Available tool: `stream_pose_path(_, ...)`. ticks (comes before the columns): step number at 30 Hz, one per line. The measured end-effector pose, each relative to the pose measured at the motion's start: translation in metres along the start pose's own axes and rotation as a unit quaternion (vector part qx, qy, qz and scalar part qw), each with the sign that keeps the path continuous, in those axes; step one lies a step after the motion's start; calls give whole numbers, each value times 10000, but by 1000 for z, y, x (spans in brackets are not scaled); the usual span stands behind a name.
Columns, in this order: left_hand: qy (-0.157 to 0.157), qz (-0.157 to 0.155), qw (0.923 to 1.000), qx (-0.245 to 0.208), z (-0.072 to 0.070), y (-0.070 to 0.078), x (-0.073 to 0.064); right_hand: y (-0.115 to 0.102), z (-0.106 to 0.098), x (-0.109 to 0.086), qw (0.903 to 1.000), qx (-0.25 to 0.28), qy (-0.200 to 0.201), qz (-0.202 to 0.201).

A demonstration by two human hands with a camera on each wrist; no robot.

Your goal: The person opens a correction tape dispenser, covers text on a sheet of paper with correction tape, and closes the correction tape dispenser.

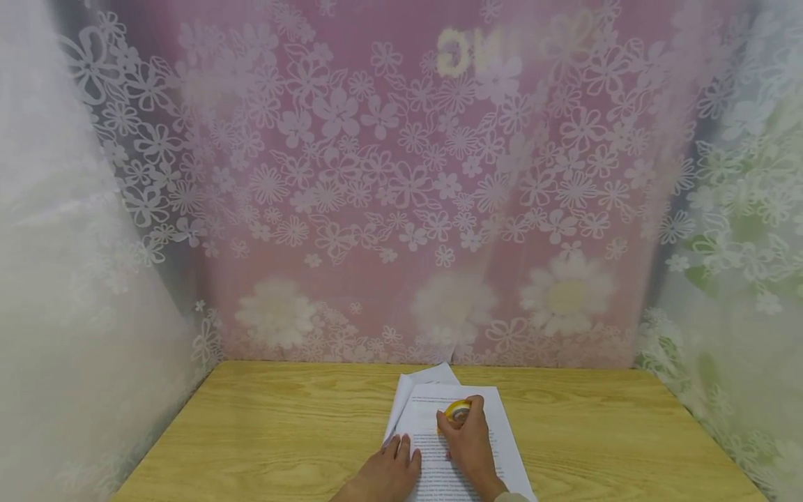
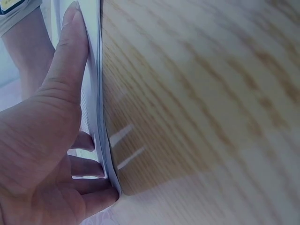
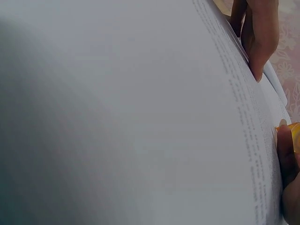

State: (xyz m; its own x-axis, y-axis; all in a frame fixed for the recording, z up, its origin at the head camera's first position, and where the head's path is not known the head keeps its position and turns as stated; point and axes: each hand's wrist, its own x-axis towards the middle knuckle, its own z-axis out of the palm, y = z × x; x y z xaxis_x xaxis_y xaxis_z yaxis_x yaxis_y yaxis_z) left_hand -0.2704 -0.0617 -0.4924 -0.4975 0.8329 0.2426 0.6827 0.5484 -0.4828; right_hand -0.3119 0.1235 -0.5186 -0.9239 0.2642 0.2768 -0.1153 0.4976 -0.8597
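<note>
1. Yellow roll [image 1: 455,409] over the printed sheets [image 1: 426,417], pinched in my right hand [image 1: 472,443].
2. My left hand [image 1: 390,472]: fingers extended, resting at sheets' left edge.
3. Roll's likely light, stiff; pinch by rim.

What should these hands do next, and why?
Perhaps slide the yellow object slightly across the printed sheet: the right hand grips it there, while the left hand rests at the sheet's left edge, which may help steady the sheet.
</note>
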Motion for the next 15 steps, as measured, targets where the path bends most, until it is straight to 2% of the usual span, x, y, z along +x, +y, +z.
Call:
stream_pose_path(3, 85, 29, 10000, 22, 2, 0, -1, 1, 1, -1, 9999, 140, 50, 39)
stream_pose_path(10, -779, -117, 9958, -456, 0, -1, 0, 2, 2, 0, 9993, 160, 322, 19)
stream_pose_path(12, -859, -135, 9950, -495, -1, -1, 1, 2, 2, 0, 9994, 176, 288, 53)
stream_pose_path(15, -919, -153, 9941, -549, -2, -1, 1, 5, 0, 1, 9984, 417, 139, 358)
